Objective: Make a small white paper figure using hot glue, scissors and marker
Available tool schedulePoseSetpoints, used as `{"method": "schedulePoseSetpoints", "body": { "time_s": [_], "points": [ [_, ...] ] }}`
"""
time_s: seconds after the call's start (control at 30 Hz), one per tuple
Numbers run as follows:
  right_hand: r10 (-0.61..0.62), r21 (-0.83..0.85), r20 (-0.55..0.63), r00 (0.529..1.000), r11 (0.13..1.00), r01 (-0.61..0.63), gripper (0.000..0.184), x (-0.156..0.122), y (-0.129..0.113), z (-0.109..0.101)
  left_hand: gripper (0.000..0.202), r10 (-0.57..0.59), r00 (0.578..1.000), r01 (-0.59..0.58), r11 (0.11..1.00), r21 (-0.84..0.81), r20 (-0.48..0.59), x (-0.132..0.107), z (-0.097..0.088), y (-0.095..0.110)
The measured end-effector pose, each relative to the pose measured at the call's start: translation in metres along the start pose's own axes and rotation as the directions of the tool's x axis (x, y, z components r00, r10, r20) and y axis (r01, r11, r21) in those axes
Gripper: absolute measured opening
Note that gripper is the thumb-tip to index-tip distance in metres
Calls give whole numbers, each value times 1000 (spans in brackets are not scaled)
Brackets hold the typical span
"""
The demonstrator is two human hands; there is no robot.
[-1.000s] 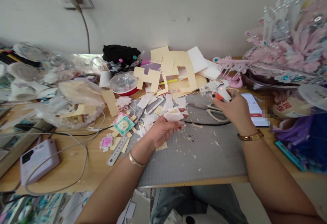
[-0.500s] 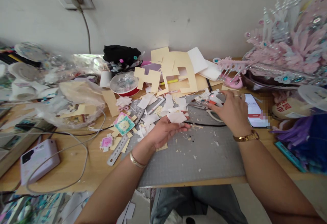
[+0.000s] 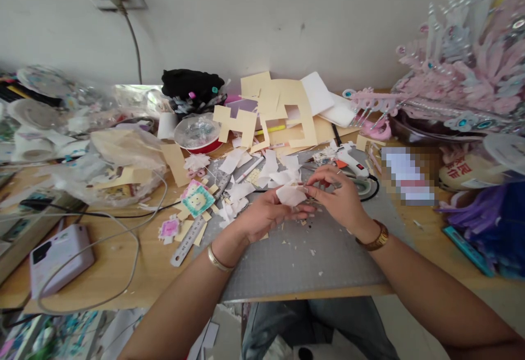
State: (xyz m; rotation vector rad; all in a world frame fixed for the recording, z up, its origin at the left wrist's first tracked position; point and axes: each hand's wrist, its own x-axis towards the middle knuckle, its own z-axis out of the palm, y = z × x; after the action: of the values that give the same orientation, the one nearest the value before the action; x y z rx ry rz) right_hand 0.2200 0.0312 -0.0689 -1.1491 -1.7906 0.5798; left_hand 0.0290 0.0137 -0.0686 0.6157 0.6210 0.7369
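Observation:
My left hand (image 3: 264,215) lies palm up over the grey cutting mat (image 3: 328,256), its fingers curled around a small white piece of paper (image 3: 290,195). My right hand (image 3: 338,196) meets it from the right and pinches the paper's right edge with thumb and forefinger. A white hot glue gun (image 3: 351,161) with a red switch lies on the mat just behind my right hand, its black cord trailing off. Scissors (image 3: 363,186) lie beside the glue gun, partly hidden by my hand.
Cream card offcuts (image 3: 283,111) and white scraps (image 3: 241,185) litter the back of the mat. A metal ruler (image 3: 192,237), a small square picture (image 3: 198,198), a pink device (image 3: 59,256) with cables, plastic bags (image 3: 123,160), a red-rimmed tub (image 3: 199,134) and a pink headdress (image 3: 463,75) crowd the desk.
My right hand has set down the glue gun at the back of the mat and come left to pinch the white paper held in my left hand.

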Motion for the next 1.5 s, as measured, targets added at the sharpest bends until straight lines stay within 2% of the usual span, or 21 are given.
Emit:
{"method": "schedulePoseSetpoints", "body": {
  "time_s": [0.23,0.53,0.8,1.03,1.13,1.27,1.37,1.5],
  "points": [
    [19,4,6,1000,1000,-19,9,-1,2,2,42,-6,1000,5,1000,-23,-25,0,1,1],
    [72,31,1,997,997,-72,10,-1,0,3,29,-7,997,5,1000,-23,-74,3,-2,1],
    [80,35,-25,997,996,-79,5,-1,-2,3,34,-22,997,20,999,-27,-80,5,-3,1],
    [188,83,-42,981,979,-184,11,0,-1,3,35,-60,994,58,998,-23,-96,3,-2,3],
    [315,214,12,949,927,-310,18,1,-2,3,34,-67,994,63,997,-41,-92,4,-2,2],
    [495,425,175,851,741,-519,29,3,-5,3,35,-63,996,58,996,-65,-65,4,-5,1],
    [531,466,304,791,641,-610,30,4,-8,3,37,-54,998,53,997,-59,-18,5,-8,0],
    [507,499,359,784,605,-620,25,2,-11,5,43,-51,998,52,998,-22,30,5,-10,-1]
  ]
}}
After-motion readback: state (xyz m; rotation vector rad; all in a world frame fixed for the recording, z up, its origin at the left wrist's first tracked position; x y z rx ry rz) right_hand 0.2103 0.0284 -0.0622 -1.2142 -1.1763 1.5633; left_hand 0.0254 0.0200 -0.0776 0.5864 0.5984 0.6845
